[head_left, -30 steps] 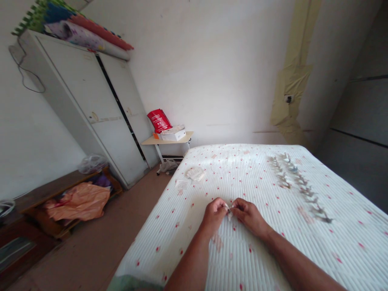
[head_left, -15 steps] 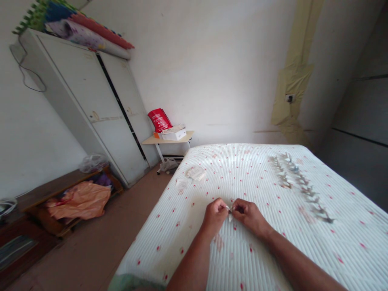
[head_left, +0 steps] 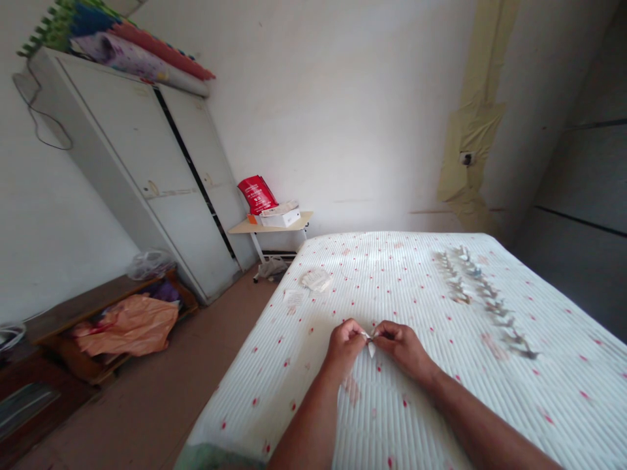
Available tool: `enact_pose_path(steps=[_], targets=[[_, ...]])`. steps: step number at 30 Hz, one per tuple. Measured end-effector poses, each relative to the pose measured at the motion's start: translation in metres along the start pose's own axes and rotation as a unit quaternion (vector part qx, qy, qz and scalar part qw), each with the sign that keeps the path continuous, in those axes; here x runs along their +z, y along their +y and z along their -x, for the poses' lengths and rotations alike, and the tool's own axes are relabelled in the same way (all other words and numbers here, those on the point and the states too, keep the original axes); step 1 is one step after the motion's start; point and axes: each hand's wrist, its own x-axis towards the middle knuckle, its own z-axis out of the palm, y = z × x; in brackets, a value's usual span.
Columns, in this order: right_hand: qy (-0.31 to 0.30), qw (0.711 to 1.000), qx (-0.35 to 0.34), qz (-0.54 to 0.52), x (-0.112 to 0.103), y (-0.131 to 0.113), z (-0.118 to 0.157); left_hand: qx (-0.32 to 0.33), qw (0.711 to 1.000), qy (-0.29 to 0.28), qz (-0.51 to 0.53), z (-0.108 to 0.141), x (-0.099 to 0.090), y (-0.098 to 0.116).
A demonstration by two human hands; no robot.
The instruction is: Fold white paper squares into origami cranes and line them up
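Near the middle of the white dotted bed cover (head_left: 386,398), my left hand (head_left: 347,341) pinches one side of a small folded piece of paper (head_left: 371,349). My right hand (head_left: 399,346) grips its other side, fingers closed, the two hands almost touching. A pale tip of the paper points down between them. To the right, small folded paper figures (head_left: 494,303) stand in two slanting rows. Farther off on the left side of the bed lie a pile of thin paper pieces (head_left: 316,280) and a printed sheet (head_left: 294,297).
Beyond the bed's far left corner, a small table (head_left: 240,227) holds a red bag (head_left: 257,194) and a white box (head_left: 281,218). A grey cabinet (head_left: 122,137) and a low wooden bench with an orange cloth (head_left: 132,323) are at the left.
Both hands have shifted very slightly around the paper, and a little more of its pale lower tip shows between the fingers.
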Motion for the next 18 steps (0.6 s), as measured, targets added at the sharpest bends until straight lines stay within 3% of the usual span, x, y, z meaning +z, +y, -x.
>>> enact_pose_path(steps=[9,13,18], targets=[[-0.006,0.998,-0.015,0.052,0.0004,0.0032,0.0007,0.02,0.998,-0.054,-0.008,0.0042,0.0004,0.0055],[0.003,0.998,-0.012,0.069,-0.0003,0.0019,0.0006,0.028,0.999,-0.031,-0.022,0.0033,0.0023,0.0029],[-0.002,1.0,-0.007,0.017,0.0018,0.0012,0.0004,0.01,1.0,-0.016,-0.004,0.0,-0.0006,0.0]])
